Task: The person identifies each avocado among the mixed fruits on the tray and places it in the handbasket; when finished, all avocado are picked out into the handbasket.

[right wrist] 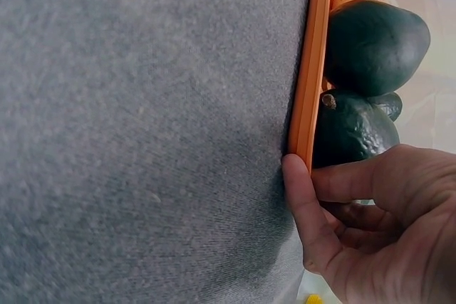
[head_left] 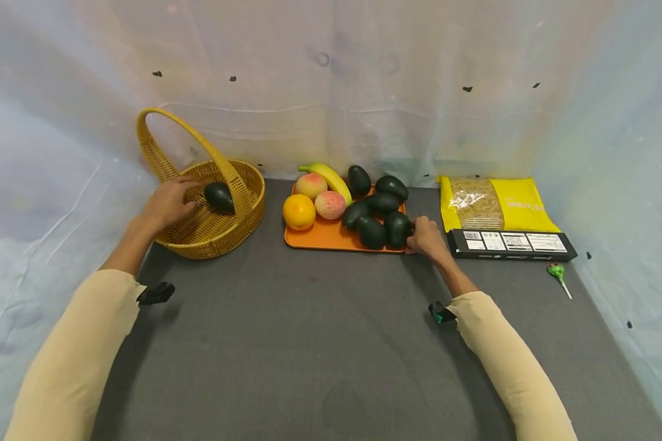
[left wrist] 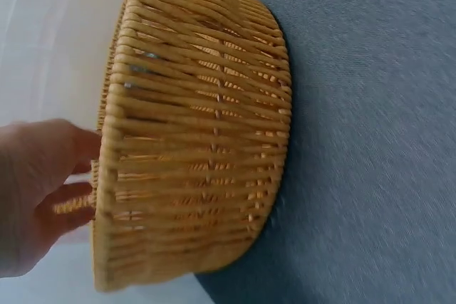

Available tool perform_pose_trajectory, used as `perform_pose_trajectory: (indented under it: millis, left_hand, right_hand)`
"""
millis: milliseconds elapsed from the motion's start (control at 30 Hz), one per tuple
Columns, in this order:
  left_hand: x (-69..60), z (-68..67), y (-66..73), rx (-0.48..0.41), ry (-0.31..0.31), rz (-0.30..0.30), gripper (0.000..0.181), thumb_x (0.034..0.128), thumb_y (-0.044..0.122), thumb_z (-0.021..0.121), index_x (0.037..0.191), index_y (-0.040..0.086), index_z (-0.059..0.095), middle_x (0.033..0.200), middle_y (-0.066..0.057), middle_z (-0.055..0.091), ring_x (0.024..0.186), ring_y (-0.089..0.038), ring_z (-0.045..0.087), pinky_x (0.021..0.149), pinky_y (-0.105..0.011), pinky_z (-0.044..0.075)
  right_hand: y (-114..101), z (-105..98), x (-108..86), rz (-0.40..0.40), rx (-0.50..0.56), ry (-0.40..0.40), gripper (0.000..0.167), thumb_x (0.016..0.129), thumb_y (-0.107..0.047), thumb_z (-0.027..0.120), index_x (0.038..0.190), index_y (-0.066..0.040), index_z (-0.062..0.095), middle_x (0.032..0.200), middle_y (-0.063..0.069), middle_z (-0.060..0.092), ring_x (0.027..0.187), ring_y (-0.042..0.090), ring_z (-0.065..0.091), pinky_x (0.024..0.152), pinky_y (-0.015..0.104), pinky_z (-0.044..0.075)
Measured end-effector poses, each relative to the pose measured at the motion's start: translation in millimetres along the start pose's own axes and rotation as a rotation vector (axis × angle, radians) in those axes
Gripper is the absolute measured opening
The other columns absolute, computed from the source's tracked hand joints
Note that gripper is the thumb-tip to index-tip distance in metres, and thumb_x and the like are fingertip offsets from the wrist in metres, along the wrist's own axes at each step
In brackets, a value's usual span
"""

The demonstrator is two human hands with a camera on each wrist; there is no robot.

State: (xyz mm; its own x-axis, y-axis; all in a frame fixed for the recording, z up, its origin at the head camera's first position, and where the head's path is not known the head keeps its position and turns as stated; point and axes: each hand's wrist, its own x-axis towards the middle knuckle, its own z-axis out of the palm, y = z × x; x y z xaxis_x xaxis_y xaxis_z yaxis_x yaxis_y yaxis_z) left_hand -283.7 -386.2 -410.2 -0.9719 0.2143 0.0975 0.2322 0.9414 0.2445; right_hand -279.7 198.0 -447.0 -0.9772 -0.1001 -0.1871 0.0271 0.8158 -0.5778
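My left hand (head_left: pixel 170 202) reaches over the left rim of a yellow wicker basket (head_left: pixel 212 247), its fingers loosely bent and apart from the dark green avocado (head_left: pixel 219 197) inside. In the left wrist view the basket wall (left wrist: pixel 192 126) hides the fingertips. With thumb and fingers, my right hand (head_left: pixel 427 237) pinches the near right corner of an orange tray (head_left: pixel 322 241). Several avocados (head_left: pixel 372 233) crowd the tray's right half. On its left lie an orange (head_left: pixel 299 212), two peaches (head_left: pixel 330 205) and a banana (head_left: pixel 333 179).
Right of the tray, a yellow bag of pasta (head_left: pixel 521 202) lies behind a long black box (head_left: pixel 512 245). A green-topped lollipop (head_left: pixel 557 273) lies near the right edge. Pale sheeting (head_left: pixel 364 92) encloses the grey table (head_left: pixel 298 343) at the back and sides.
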Motion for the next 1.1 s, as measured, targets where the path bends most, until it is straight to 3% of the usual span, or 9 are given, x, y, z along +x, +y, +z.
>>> perform_pose_trajectory:
  millis: [200, 300, 467, 533, 733, 933, 1100]
  left_hand:
    - [-27.5, -3.3, 1.8, 0.052, 0.239, -0.122, 0.042, 0.0925, -0.002, 0.06, 0.13, -0.02, 0.058, 0.131, -0.046, 0.055, 0.12, -0.062, 0.054, 0.099, -0.071, 0.046]
    - [-38.9, -3.1, 0.5, 0.02, 0.291, -0.196, 0.035, 0.0912, -0.002, 0.056, 0.118, -0.024, 0.06, 0.113, -0.049, 0.059, 0.103, -0.065, 0.058, 0.085, -0.072, 0.048]
    - [-49.9, -3.7, -0.3, 0.063, 0.25, -0.235, 0.019, 0.0864, -0.002, 0.053, 0.074, -0.015, 0.059, 0.077, -0.044, 0.061, 0.068, -0.061, 0.059, 0.059, -0.068, 0.046]
    - [-52.5, -4.1, 0.5, 0.091, 0.239, -0.227, 0.02, 0.0842, -0.004, 0.053, 0.068, -0.013, 0.058, 0.074, -0.043, 0.061, 0.064, -0.06, 0.059, 0.056, -0.067, 0.046]
    - [-60.1, -5.0, 9.7, 0.092, 0.26, -0.236, 0.02, 0.0862, -0.004, 0.051, 0.075, -0.018, 0.061, 0.08, -0.049, 0.06, 0.071, -0.067, 0.058, 0.061, -0.072, 0.046]
    - [-68.1, -3.4, 24.7, 0.026, 0.219, -0.331, 0.019, 0.0862, -0.008, 0.047, 0.085, -0.021, 0.061, 0.091, -0.053, 0.06, 0.082, -0.072, 0.058, 0.067, -0.075, 0.048]
    - [-65.0, 1.0, 42.7, 0.03, 0.256, -0.368, 0.019, 0.0852, -0.009, 0.047, 0.084, -0.019, 0.062, 0.093, -0.05, 0.062, 0.085, -0.069, 0.06, 0.071, -0.072, 0.05]
  right_hand:
    - [2.7, -2.4, -3.1, 0.013, -0.017, 0.015, 0.043, 0.089, 0.003, 0.059, 0.131, 0.012, 0.064, 0.114, 0.034, 0.07, 0.087, 0.039, 0.077, 0.07, 0.037, 0.065]
    - [5.4, -3.0, -4.2, 0.01, -0.012, 0.011, 0.044, 0.089, 0.003, 0.06, 0.132, 0.013, 0.062, 0.115, 0.035, 0.069, 0.087, 0.039, 0.078, 0.07, 0.037, 0.065]
    - [8.4, -3.8, -5.5, 0.003, -0.016, 0.016, 0.04, 0.089, 0.004, 0.06, 0.127, 0.013, 0.064, 0.111, 0.035, 0.07, 0.085, 0.038, 0.078, 0.068, 0.036, 0.065]
    - [8.5, -3.9, -5.7, -0.004, -0.019, 0.023, 0.039, 0.088, 0.004, 0.059, 0.125, 0.013, 0.066, 0.109, 0.035, 0.071, 0.083, 0.038, 0.078, 0.067, 0.036, 0.064]
    - [6.2, -0.8, -1.8, -0.018, -0.025, 0.028, 0.043, 0.088, 0.003, 0.058, 0.129, 0.013, 0.065, 0.114, 0.035, 0.071, 0.091, 0.041, 0.077, 0.076, 0.043, 0.065]
    - [4.4, 2.0, 0.0, -0.02, -0.059, 0.033, 0.04, 0.088, 0.002, 0.057, 0.125, 0.012, 0.067, 0.11, 0.033, 0.071, 0.09, 0.04, 0.074, 0.078, 0.046, 0.062]
    - [4.8, 1.0, 0.3, -0.023, -0.059, 0.026, 0.044, 0.088, 0.003, 0.057, 0.13, 0.013, 0.064, 0.118, 0.035, 0.07, 0.089, 0.04, 0.075, 0.076, 0.044, 0.06]
